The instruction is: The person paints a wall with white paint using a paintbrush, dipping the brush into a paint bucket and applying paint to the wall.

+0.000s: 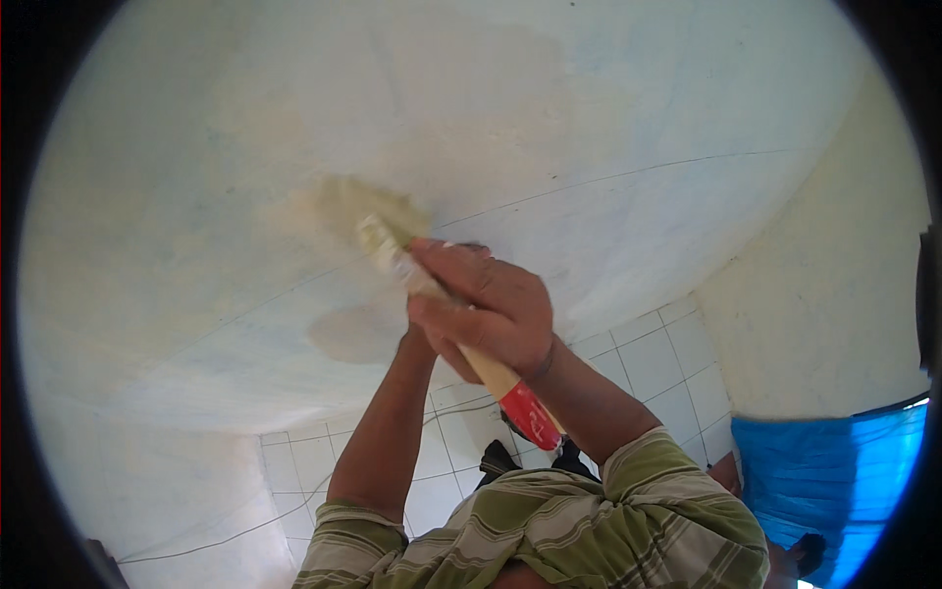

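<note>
My right hand (pixel 496 309) is closed round the pale wooden handle of a paintbrush (pixel 489 371). The handle's end is red and points down toward my shirt. The brush's upper end is smeared whitish and tilts up to the left, against or close to the pale wall (pixel 628 108). A blurred cream-coloured flat shape (pixel 368 204) lies at that end; whether it is bristles or a separate piece I cannot tell. My left hand (pixel 422 332) is raised behind the right one and mostly hidden, so its fingers and anything in them do not show clearly.
Patchy beige areas and a thin crack mark the wall. White floor tiles (pixel 648 363) lie below, with a thin cable (pixel 211 543) crossing toward the left. A blue curtain (pixel 785 471) hangs at the lower right, with what looks like part of another person (pixel 726 474) beside it.
</note>
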`<state>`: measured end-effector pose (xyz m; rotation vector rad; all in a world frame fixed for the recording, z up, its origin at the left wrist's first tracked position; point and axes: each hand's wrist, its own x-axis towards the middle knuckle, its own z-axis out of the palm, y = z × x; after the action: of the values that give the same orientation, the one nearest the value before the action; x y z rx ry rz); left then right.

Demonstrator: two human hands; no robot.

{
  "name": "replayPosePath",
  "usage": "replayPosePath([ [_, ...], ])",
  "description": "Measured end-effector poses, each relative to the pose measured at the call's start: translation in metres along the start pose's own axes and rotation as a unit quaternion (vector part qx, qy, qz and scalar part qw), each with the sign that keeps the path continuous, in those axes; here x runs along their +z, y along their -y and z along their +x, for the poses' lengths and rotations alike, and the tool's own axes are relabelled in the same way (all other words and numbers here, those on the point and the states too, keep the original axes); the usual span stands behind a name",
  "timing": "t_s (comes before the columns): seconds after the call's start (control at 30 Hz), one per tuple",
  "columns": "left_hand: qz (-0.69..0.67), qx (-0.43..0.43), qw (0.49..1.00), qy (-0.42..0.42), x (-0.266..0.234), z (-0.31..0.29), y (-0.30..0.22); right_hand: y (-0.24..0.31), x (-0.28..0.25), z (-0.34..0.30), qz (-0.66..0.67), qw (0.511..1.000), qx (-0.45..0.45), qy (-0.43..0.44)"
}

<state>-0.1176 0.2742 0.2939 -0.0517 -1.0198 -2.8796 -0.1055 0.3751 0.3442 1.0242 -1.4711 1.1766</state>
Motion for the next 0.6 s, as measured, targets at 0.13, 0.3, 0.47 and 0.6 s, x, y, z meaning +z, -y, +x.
replayPosePath([
  [0.13,0.340,0.048,0.939,-0.012,-0.016,0.015,-0.004,-0.025,-0.041,-0.010,-0.018,0.996,0.051,0.065],
  [0.3,0.494,0.081,0.866,-0.007,-0.022,0.018,0.002,-0.064,-0.091,-0.016,-0.097,0.995,0.034,-0.015],
  [0.47,0.507,0.098,0.856,-0.034,-0.032,0.021,0.001,-0.083,-0.123,-0.018,-0.124,0.989,0.058,-0.057],
  [0.6,0.512,0.102,0.852,-0.047,-0.023,0.021,0.001,-0.107,-0.144,-0.015,-0.122,0.984,0.021,-0.126],
])
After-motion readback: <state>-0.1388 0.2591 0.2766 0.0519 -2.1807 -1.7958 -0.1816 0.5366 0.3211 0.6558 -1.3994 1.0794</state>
